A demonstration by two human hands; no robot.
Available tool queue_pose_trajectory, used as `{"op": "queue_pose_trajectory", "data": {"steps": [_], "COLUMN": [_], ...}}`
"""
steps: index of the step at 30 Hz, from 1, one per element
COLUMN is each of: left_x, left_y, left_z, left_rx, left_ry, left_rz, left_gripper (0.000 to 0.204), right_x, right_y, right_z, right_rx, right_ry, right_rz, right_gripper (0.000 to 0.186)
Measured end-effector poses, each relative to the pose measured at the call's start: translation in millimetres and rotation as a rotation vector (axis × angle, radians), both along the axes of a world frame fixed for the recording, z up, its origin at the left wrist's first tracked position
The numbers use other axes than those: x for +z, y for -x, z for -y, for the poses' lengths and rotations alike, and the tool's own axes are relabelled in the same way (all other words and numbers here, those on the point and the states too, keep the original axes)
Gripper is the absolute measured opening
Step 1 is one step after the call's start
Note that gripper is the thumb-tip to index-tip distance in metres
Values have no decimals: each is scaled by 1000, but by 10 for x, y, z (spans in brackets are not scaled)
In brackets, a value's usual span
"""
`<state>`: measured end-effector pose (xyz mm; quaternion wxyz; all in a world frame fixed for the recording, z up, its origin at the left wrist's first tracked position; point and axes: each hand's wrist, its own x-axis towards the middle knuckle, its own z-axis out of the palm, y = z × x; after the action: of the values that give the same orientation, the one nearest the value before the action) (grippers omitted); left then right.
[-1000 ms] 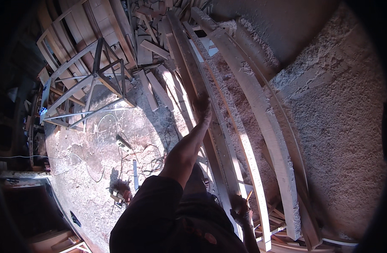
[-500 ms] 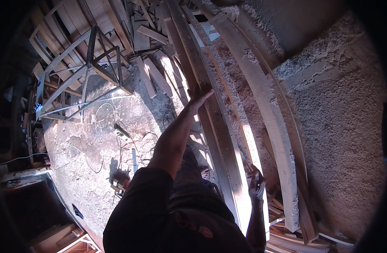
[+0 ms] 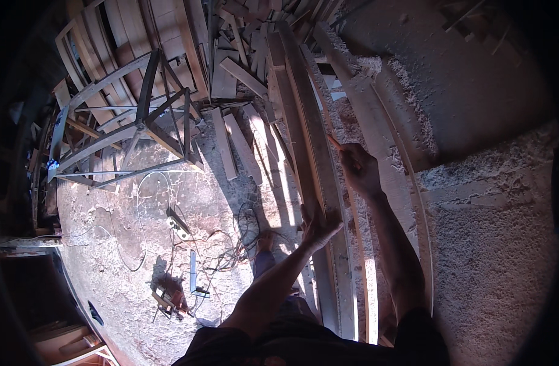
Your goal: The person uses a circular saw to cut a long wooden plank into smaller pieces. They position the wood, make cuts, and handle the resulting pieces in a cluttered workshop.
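Note:
A long wooden beam (image 3: 326, 183) runs away from me, slightly slanted, with a pale top face and a darker left side. My left hand (image 3: 319, 227) straddles it near the middle, thumb and fingers gripping across its width. Farther along, over its right edge, my right hand (image 3: 360, 169) is closed on a thin reddish stick that looks like a pencil (image 3: 334, 142). The pencil's far end lies close to the beam's top edge; whether it touches, I cannot tell.
Curved boards (image 3: 377, 122) covered in shavings lie to the right, beside a thick bed of wood shavings (image 3: 493, 256). A timber frame (image 3: 139, 125) stands at left. On the floor are a power strip (image 3: 178, 224), cables, a blue-edged tool (image 3: 194, 274) and loose planks (image 3: 223, 143).
My right hand has moved far forward along the beam with the pencil, from near my body. My left hand has slid back toward me along the beam. The view has shifted.

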<state>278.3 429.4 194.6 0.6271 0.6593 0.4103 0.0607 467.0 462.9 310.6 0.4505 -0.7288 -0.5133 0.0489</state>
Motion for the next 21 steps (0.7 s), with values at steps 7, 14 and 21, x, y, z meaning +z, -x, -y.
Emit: {"op": "queue_pose_trajectory", "data": {"steps": [7,14,21], "left_x": [22,-68,14], "left_y": [-2,-22,-10], "left_z": [-80,-44,-80], "left_rx": [-92,-100,-93], "left_ry": [0,2,38], "left_rz": [-90,-139,-139], "left_gripper": [128,118,128], "right_x": [35,-50,-423], "right_y": [-1215,-1605,-1897], "right_z": [-2361,-3696,-4282], "right_rx": [82,106,35], "right_ry": [175,304,388], "right_rz": [109,214,441], "right_gripper": [24,27,25]}}
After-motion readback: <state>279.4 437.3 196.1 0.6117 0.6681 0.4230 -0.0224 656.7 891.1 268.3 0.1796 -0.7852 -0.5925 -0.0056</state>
